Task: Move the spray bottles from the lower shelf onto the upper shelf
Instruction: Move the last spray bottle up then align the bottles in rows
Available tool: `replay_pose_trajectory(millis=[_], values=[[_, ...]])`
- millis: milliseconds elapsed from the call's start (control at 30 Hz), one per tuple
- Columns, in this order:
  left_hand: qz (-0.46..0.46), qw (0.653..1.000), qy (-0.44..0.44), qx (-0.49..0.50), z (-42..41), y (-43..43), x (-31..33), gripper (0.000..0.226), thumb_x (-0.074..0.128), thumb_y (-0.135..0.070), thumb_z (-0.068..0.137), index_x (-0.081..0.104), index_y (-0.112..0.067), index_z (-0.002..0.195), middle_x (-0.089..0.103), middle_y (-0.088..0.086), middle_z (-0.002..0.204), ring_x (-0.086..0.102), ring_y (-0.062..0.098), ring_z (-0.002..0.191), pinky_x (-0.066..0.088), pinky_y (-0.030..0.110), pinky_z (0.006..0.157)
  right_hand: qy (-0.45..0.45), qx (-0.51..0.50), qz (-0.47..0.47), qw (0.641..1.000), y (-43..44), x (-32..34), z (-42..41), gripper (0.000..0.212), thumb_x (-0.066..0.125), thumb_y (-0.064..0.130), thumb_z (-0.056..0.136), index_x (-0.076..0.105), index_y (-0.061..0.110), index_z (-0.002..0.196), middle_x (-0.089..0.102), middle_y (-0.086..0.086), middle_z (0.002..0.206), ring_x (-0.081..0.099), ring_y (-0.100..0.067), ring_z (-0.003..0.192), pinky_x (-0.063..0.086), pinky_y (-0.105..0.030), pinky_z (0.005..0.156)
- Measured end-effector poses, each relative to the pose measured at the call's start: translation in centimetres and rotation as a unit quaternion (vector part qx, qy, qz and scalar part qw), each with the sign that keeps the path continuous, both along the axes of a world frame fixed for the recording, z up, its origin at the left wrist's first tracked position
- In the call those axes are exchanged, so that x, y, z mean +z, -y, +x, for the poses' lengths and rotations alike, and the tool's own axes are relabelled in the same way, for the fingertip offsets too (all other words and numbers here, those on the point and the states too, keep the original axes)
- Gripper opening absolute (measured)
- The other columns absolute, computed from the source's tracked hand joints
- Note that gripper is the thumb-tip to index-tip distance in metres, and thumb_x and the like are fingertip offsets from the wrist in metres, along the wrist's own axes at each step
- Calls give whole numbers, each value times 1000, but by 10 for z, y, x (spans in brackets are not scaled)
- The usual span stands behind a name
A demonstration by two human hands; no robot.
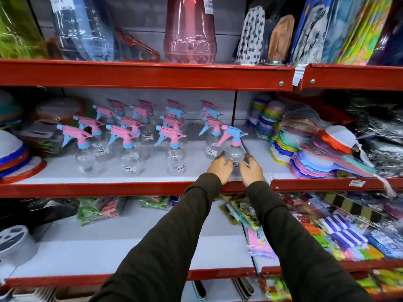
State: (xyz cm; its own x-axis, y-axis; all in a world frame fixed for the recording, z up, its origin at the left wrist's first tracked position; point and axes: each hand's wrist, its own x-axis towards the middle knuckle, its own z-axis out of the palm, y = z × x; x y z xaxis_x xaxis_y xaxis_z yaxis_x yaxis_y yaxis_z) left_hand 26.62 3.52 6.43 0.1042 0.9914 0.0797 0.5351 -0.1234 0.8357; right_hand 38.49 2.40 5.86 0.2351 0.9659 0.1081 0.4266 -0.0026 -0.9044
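Observation:
A clear spray bottle with a blue head and pink trigger stands on the white middle shelf, at the right end of the rows. My left hand cups its lower left side and my right hand cups its lower right side, fingers curled against the base. Several more spray bottles with pink heads and blue triggers stand in rows to the left and behind. The shelf below shows bare white board, with no spray bottle in sight on it.
Stacked coloured plastic items crowd the shelf right of the bottle. A red top shelf edge runs above, carrying a tall pink bottle. Packets fill the lower shelf's right side; green bags lie at its back.

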Motion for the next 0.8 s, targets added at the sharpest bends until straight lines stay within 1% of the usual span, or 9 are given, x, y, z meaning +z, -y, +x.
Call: replay_pose_trajectory(millis=[133, 200, 267, 367, 467, 533, 700, 800], values=[[0, 1000, 1, 9, -3, 4, -4, 59, 36, -30, 105, 21, -9, 157, 26, 14, 164, 28, 30, 150, 22, 32, 119, 14, 5, 17, 1000, -2, -6, -3, 51, 46, 17, 100, 41, 8, 149, 50, -15, 150, 48, -30, 137, 34, -26, 107], [11, 1000, -5, 19, -7, 7, -7, 58, 35, -30, 105, 22, -8, 157, 28, 17, 162, 30, 32, 148, 24, 33, 119, 13, 6, 23, 1000, -2, -8, -8, 49, 47, 16, 100, 42, 8, 149, 51, -15, 149, 49, -29, 136, 32, -19, 99], [24, 999, -3, 33, -12, 12, -7, 56, 35, -29, 105, 25, -8, 156, 32, 19, 160, 33, 34, 146, 27, 35, 118, 10, 16, 29, 999, -2, -9, -15, 49, 46, 16, 100, 42, 8, 149, 51, -14, 149, 50, -28, 135, 29, -16, 95], [33, 998, 5, 50, -23, 16, -8, 52, 35, -28, 105, 32, -8, 153, 41, 22, 154, 41, 36, 140, 33, 39, 116, 13, 36, 31, 999, -1, -10, -26, 49, 47, 16, 100, 43, 8, 148, 51, -15, 148, 51, -29, 134, 31, -19, 97], [38, 997, 1, 60, -35, 21, -10, 49, 36, -27, 104, 36, -8, 150, 44, 23, 151, 42, 37, 138, 33, 39, 113, 25, 53, 23, 998, 1, -9, -35, 49, 47, 15, 100, 43, 8, 148, 52, -16, 147, 53, -30, 132, 36, -23, 102], [43, 997, 2, 58, -39, 24, -11, 47, 36, -27, 104, 38, -10, 149, 46, 22, 150, 43, 37, 137, 33, 38, 112, 31, 58, 21, 998, 2, -9, -39, 50, 48, 16, 99, 42, 7, 148, 52, -17, 147, 53, -31, 132, 38, -29, 108], [40, 998, 1, 53, -38, 25, -12, 47, 36, -27, 104, 38, -13, 148, 46, 20, 149, 45, 36, 136, 34, 39, 113, 32, 62, 17, 997, 5, -8, -40, 51, 49, 19, 100, 41, 9, 149, 52, -16, 147, 53, -31, 132, 40, -34, 110], [39, 998, -2, 54, -36, 27, -11, 51, 37, -27, 104, 32, -12, 152, 43, 20, 153, 42, 35, 138, 33, 37, 113, 39, 73, 13, 996, 8, -7, -38, 51, 50, 20, 100, 41, 8, 149, 52, -16, 147, 53, -31, 131, 41, -35, 110]])
